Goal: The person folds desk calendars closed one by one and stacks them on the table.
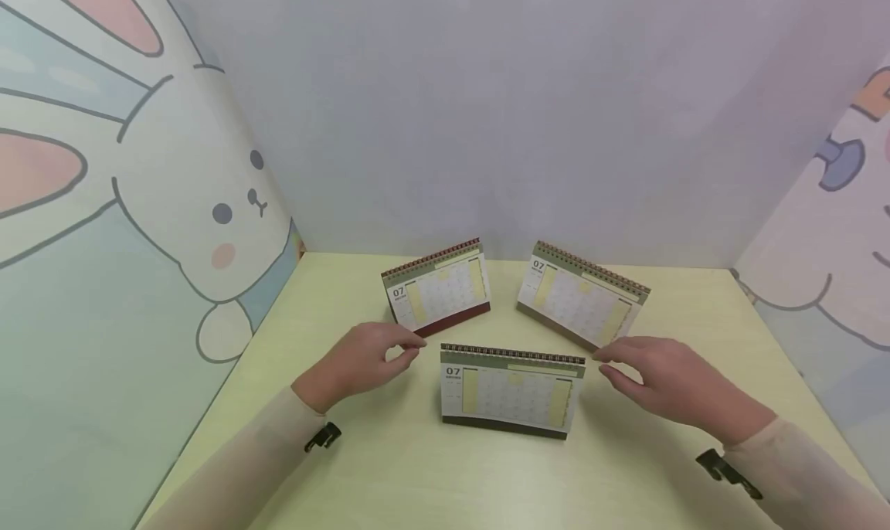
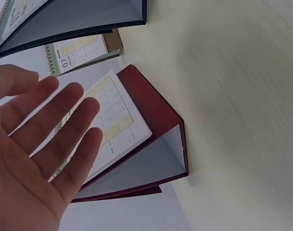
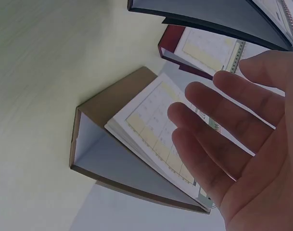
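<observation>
Three spiral-bound desk calendars stand tent-like on a pale table, each page marked 07. The dark-based calendar (image 1: 511, 391) is in front, between my two hands. Behind it on the left stands the red-based calendar (image 1: 445, 289), angled inward; the brown-based calendar (image 1: 580, 294) is angled on the right. My left hand (image 1: 368, 360) hovers by the front corner of the red one, fingers extended and holding nothing. Near the lower right corner of the brown one is my right hand (image 1: 670, 379), its fingers also extended and bare. In the wrist views both palms appear with fingers loosely spread.
The pale wooden table (image 1: 389, 468) runs back to a plain light wall (image 1: 514, 113). A side wall with a cartoon rabbit (image 1: 202, 190) borders it on the left, and another printed wall (image 1: 834, 283) on the right. Dark clips sit on both sleeves.
</observation>
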`<action>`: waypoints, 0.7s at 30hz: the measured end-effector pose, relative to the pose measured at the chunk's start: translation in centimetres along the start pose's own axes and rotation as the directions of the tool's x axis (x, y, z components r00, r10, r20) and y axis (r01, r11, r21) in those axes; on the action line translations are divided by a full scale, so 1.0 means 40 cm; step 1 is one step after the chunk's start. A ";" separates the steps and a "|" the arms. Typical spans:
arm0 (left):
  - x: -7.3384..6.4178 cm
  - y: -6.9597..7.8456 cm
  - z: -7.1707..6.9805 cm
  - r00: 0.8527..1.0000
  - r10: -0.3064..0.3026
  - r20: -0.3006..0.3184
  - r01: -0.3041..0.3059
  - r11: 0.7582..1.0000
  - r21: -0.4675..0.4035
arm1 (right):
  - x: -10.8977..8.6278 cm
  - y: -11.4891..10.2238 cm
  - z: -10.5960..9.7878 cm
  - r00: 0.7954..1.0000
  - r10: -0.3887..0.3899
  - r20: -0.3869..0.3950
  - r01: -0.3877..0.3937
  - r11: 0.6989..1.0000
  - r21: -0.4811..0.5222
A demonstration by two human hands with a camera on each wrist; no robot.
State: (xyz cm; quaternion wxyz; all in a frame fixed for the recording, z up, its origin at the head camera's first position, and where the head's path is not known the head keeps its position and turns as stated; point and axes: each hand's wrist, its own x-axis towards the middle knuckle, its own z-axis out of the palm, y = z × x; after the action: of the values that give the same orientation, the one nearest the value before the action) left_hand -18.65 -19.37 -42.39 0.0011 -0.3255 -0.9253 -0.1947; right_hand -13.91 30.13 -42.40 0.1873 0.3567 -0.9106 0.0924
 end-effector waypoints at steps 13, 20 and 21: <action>0.001 0.018 0.035 0.990 -0.015 0.142 0.036 0.989 -0.143 | 0.001 -0.034 0.021 0.987 0.106 0.117 -0.121 0.984 0.129; -0.004 0.029 0.048 0.985 -0.059 0.163 0.091 0.977 -0.195 | -0.004 -0.051 0.032 0.980 0.164 0.116 -0.179 0.974 0.138; -0.005 0.031 0.050 0.983 -0.072 0.169 0.108 0.971 -0.214 | -0.005 -0.054 0.033 0.977 0.180 0.114 -0.196 0.969 0.148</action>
State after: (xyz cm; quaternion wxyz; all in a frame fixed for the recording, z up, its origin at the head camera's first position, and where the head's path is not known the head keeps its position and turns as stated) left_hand -17.49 -17.91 -43.81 -0.1185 -0.2956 -0.9087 -0.2699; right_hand -12.63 28.28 -43.62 0.1028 0.2868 -0.9382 0.1640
